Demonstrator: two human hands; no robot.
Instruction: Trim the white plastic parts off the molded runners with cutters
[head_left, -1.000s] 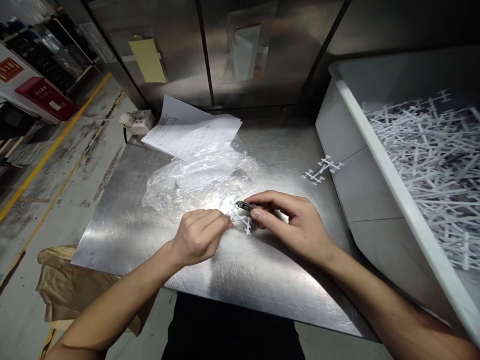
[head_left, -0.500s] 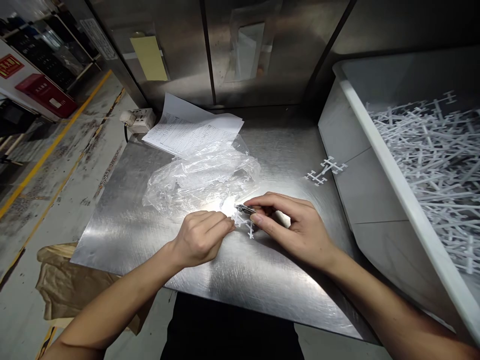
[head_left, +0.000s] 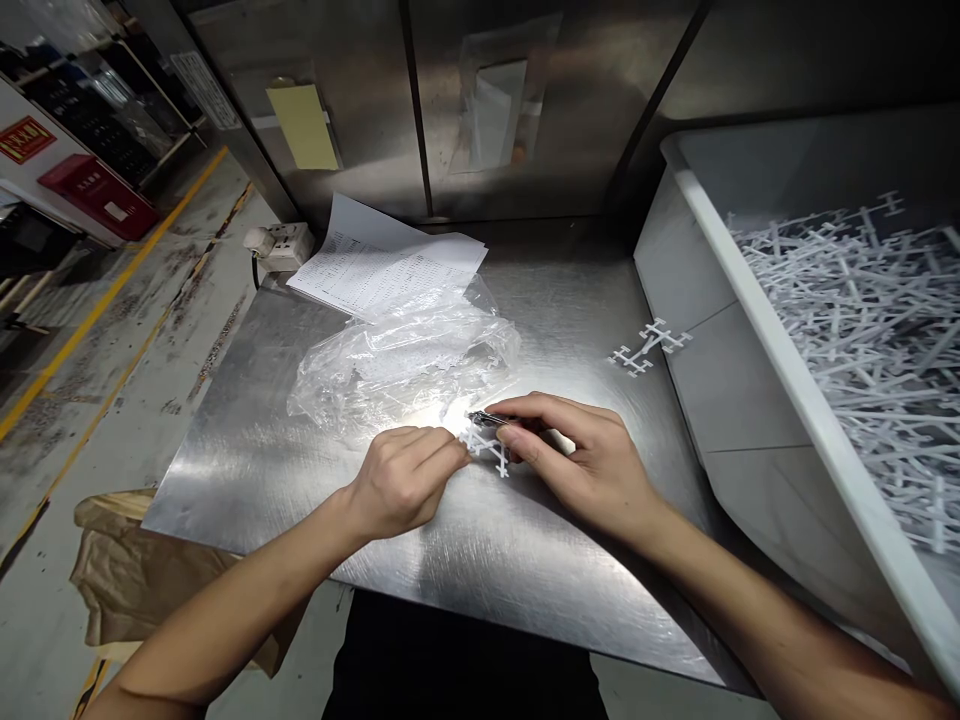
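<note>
My left hand [head_left: 405, 480] pinches one end of a small white plastic sprue [head_left: 491, 452] that lies on the steel table [head_left: 247, 440]. My right hand [head_left: 585, 465] is closed on a small metal cutter [head_left: 487, 420], whose tip sits at the top of the sprue. Both hands rest near the middle of the table, just in front of a crumpled clear plastic bag [head_left: 405, 365].
A second white sprue [head_left: 649, 347] lies at the right, beside a big white bin [head_left: 757, 300] full of white sprue scrap [head_left: 862, 330]. Printed paper sheets [head_left: 390, 260] and a power strip [head_left: 281, 245] sit at the back left. A brown bag [head_left: 142, 580] lies on the floor.
The hands have stayed nearly in place. The cutter tip has shifted slightly along the sprue, and the view has moved a little.
</note>
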